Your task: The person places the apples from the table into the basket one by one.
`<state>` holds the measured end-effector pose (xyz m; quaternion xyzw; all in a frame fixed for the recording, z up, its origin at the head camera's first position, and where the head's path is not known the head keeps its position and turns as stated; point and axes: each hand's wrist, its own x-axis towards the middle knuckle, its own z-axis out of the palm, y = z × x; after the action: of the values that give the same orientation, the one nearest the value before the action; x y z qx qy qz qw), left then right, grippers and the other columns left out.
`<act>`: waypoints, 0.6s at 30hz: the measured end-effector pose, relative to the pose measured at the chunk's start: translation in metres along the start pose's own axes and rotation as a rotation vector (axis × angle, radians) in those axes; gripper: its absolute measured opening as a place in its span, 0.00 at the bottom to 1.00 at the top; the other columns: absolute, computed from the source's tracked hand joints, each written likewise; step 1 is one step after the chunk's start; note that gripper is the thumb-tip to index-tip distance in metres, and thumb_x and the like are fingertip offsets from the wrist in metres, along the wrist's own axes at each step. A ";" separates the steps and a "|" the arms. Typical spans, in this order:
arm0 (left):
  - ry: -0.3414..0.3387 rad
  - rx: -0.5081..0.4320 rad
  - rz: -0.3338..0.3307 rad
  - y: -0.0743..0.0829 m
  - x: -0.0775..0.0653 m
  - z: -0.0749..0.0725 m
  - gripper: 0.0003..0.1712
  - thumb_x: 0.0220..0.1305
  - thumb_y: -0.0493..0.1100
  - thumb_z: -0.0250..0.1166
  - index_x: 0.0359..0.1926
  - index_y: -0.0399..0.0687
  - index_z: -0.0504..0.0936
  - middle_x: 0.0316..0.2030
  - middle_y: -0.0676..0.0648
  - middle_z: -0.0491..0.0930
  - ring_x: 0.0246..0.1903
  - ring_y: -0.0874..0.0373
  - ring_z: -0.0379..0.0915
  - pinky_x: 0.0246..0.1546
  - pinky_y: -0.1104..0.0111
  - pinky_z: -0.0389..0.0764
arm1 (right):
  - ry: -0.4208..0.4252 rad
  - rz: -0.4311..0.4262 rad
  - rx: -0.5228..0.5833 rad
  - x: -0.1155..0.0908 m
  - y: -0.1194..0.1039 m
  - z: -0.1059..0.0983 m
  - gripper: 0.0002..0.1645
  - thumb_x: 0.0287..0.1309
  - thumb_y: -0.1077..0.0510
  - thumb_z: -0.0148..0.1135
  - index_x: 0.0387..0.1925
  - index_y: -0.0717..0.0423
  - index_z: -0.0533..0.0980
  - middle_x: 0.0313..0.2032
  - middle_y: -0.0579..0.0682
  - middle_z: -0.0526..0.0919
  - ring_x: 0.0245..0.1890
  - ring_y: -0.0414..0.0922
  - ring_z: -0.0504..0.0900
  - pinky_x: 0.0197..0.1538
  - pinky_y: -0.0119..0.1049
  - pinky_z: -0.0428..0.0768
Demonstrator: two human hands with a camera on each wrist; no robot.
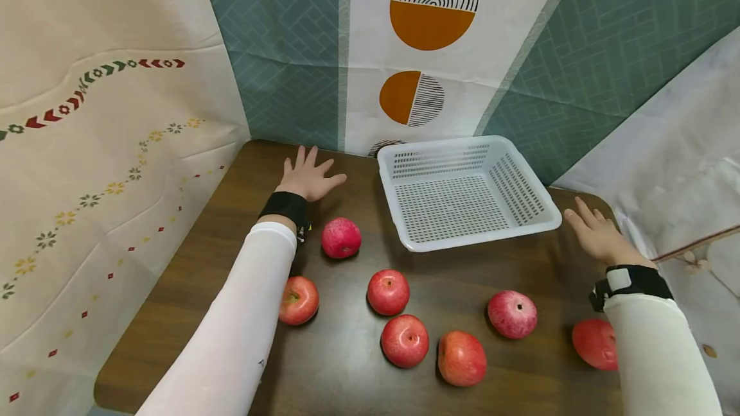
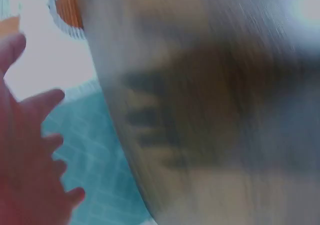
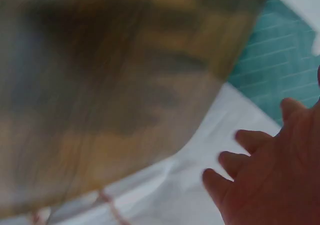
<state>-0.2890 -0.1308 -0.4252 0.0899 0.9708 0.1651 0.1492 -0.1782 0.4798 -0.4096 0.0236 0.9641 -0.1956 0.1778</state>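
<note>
Left grip (image 1: 308,177): wide, fingers fanned out, nothing in it; I cannot tell whether it touches the dark-brown wood-grained tabletop (image 1: 335,377).
Right grip (image 1: 598,233): wide too, fingers parted and bare, by the tabletop's far right corner.
Between the grips: a white rectangular perforated plastic basket (image 1: 485,235), its right corner just beside the right grip, its left rim a little apart from the left one.
Near side of the left grip: a round pinkish-red apple (image 1: 341,237), just beyond the wrist; nearer the person, a glossy orange-red apple (image 1: 300,300).
Near side of the right grip: a mottled pink oval apple (image 1: 512,314), off to its left, and a plain red apple (image 1: 592,344) partly behind the forearm.
Basket's feel: light, I'd say, and fairly stiff; best held by opposite rims, one grip each.
Apples' feel: probably firm, weightier, smooth enough to slip and easily bruised; cup them round the sides, fingers spread.
</note>
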 end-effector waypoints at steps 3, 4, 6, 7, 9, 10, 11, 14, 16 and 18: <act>0.104 -0.066 0.016 0.013 0.004 0.003 0.47 0.78 0.72 0.42 0.82 0.47 0.64 0.84 0.33 0.43 0.83 0.35 0.27 0.78 0.36 0.37 | -0.008 0.012 0.047 0.004 -0.016 -0.004 0.50 0.82 0.31 0.19 0.82 0.64 0.26 0.77 0.81 0.35 0.73 0.87 0.41 0.69 0.81 0.48; 0.126 -0.094 0.021 0.020 0.003 0.003 0.46 0.78 0.70 0.43 0.81 0.45 0.66 0.83 0.33 0.46 0.83 0.34 0.30 0.78 0.37 0.41 | -0.006 0.017 0.059 0.005 -0.021 -0.004 0.51 0.82 0.30 0.20 0.82 0.64 0.27 0.77 0.80 0.36 0.73 0.86 0.42 0.69 0.80 0.49; 0.153 -0.160 0.040 0.031 0.000 0.004 0.44 0.78 0.68 0.44 0.79 0.44 0.69 0.82 0.32 0.51 0.82 0.34 0.36 0.77 0.37 0.47 | 0.006 0.027 0.083 0.006 -0.031 -0.003 0.52 0.82 0.30 0.21 0.82 0.66 0.29 0.78 0.80 0.37 0.74 0.85 0.43 0.69 0.80 0.50; 0.159 -0.187 0.050 0.036 0.000 0.005 0.43 0.78 0.68 0.44 0.79 0.43 0.69 0.81 0.32 0.54 0.82 0.34 0.38 0.77 0.38 0.50 | 0.019 0.022 0.084 0.008 -0.035 -0.003 0.52 0.82 0.31 0.22 0.82 0.67 0.31 0.78 0.80 0.39 0.74 0.84 0.44 0.69 0.79 0.50; 0.172 -0.238 0.075 0.046 -0.004 0.009 0.42 0.78 0.66 0.45 0.77 0.43 0.71 0.79 0.33 0.58 0.81 0.35 0.42 0.76 0.39 0.53 | 0.056 0.011 0.086 0.009 -0.041 0.000 0.51 0.83 0.33 0.25 0.81 0.71 0.35 0.77 0.80 0.43 0.75 0.83 0.46 0.70 0.78 0.51; 0.174 -0.263 0.090 0.051 -0.007 0.010 0.41 0.78 0.65 0.45 0.77 0.43 0.72 0.79 0.34 0.59 0.80 0.36 0.44 0.76 0.40 0.54 | 0.070 0.004 0.084 0.010 -0.043 0.001 0.50 0.84 0.35 0.26 0.81 0.73 0.37 0.77 0.81 0.46 0.75 0.83 0.47 0.70 0.78 0.52; 0.177 -0.288 0.104 0.054 -0.009 0.013 0.40 0.78 0.65 0.46 0.76 0.43 0.72 0.78 0.35 0.61 0.80 0.36 0.45 0.75 0.41 0.55 | 0.082 -0.003 0.081 0.010 -0.044 0.003 0.49 0.85 0.36 0.28 0.80 0.75 0.38 0.76 0.82 0.48 0.74 0.83 0.49 0.70 0.78 0.53; 0.182 -0.381 0.125 0.061 -0.016 0.019 0.38 0.79 0.62 0.49 0.76 0.43 0.72 0.77 0.37 0.64 0.79 0.37 0.47 0.76 0.43 0.57 | 0.131 -0.042 0.049 0.011 -0.048 0.011 0.44 0.85 0.43 0.33 0.78 0.79 0.49 0.70 0.82 0.64 0.70 0.80 0.64 0.67 0.77 0.62; 0.178 -0.448 0.122 0.065 -0.020 0.021 0.36 0.79 0.59 0.51 0.76 0.42 0.71 0.76 0.38 0.66 0.79 0.38 0.50 0.75 0.45 0.58 | 0.155 -0.058 0.027 0.011 -0.051 0.014 0.40 0.85 0.46 0.35 0.76 0.78 0.56 0.65 0.81 0.72 0.64 0.78 0.72 0.63 0.76 0.68; 0.179 -0.520 0.111 0.068 -0.022 0.022 0.36 0.78 0.56 0.53 0.77 0.41 0.69 0.74 0.37 0.69 0.76 0.39 0.57 0.74 0.47 0.62 | 0.180 -0.064 0.007 0.010 -0.055 0.016 0.35 0.84 0.49 0.38 0.72 0.76 0.65 0.59 0.79 0.77 0.57 0.74 0.78 0.56 0.73 0.74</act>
<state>-0.2530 -0.0655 -0.4158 0.0868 0.8987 0.4238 0.0718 -0.1886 0.4230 -0.4070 0.0107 0.9758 -0.2016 0.0841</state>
